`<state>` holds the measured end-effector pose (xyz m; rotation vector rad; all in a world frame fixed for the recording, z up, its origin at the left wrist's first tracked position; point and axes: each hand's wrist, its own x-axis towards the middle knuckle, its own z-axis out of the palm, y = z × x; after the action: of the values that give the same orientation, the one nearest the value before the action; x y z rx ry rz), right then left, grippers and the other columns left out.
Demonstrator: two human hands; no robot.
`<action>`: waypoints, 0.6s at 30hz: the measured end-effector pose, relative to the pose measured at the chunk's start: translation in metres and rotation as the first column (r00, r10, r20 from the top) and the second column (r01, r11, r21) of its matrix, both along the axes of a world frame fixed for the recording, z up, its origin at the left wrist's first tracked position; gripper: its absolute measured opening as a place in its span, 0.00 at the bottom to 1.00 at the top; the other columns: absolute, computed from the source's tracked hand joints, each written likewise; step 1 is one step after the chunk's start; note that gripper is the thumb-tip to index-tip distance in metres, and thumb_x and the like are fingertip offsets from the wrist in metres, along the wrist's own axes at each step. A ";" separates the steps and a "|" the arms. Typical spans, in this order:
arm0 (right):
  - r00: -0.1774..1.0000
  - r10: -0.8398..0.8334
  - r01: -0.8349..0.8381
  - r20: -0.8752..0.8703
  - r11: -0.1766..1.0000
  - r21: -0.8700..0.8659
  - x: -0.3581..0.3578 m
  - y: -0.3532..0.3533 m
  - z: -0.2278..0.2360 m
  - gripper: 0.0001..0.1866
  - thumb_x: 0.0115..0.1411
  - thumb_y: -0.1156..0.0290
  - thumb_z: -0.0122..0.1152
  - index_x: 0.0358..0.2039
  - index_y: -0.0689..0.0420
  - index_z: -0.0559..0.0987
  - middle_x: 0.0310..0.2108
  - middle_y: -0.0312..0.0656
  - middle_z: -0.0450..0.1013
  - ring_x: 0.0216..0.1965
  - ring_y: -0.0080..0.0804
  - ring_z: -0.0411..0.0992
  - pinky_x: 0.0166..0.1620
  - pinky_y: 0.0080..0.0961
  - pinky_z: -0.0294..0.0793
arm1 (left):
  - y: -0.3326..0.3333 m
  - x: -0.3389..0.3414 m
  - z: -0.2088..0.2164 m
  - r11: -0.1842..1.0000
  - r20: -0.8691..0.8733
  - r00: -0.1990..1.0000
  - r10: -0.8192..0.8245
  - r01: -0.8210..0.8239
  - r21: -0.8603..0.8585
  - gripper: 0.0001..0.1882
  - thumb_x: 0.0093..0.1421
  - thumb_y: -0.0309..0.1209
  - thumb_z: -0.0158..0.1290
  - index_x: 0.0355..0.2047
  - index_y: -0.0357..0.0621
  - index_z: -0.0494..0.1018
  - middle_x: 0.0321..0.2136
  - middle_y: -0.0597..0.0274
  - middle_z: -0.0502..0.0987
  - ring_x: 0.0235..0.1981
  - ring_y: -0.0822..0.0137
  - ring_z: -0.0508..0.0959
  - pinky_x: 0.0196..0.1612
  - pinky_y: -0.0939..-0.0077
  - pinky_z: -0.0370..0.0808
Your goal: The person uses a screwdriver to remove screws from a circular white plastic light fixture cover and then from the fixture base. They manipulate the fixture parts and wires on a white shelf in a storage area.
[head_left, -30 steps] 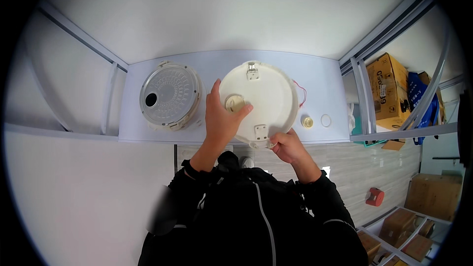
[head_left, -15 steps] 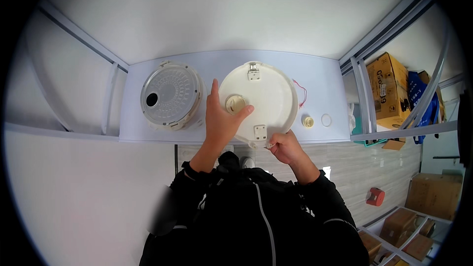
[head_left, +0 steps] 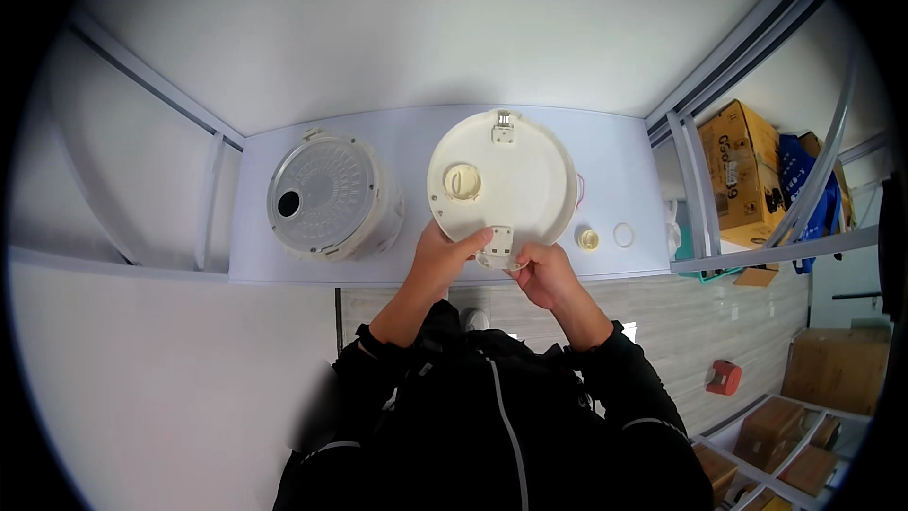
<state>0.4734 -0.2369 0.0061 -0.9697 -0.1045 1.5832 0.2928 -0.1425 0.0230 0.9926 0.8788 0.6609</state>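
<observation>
Cream-white round lid (head_left: 530, 180), raised rim, shallow dished face turned up toward the viewer; held by its near edge over the front part of the white tabletop (head_left: 615, 161). Metal-ended hinge bracket (head_left: 503, 129) at the far rim; pale perforated plate (head_left: 502, 241) at the near rim, partly covered, with a rounded tab (head_left: 493, 263) projecting beyond. Round cream fitting (head_left: 462, 183) sits left of centre, slotted face up; whether fastened, cannot tell.

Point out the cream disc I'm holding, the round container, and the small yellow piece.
Cream disc (head_left: 511, 180): head view, on its bare middle.
Round container (head_left: 326, 187): head view, on its grey top.
Small yellow piece (head_left: 588, 239): head view, on its middle.
</observation>
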 end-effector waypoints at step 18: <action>0.951 0.162 -0.165 0.263 0.986 -0.008 0.010 0.003 -0.001 0.27 0.63 0.76 0.64 0.62 0.65 0.72 0.52 0.50 0.78 0.45 0.40 0.82 0.43 0.36 0.86 | -0.004 0.008 -0.005 0.952 -0.030 1.000 -0.002 -0.008 -0.307 0.25 0.65 0.26 0.66 0.61 0.38 0.74 0.54 0.53 0.81 0.51 0.60 0.84 0.50 0.65 0.85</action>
<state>0.4838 -0.2342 0.0056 -1.1825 -0.3892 1.5932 0.3012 -0.1469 0.0179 0.7217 0.9760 0.4936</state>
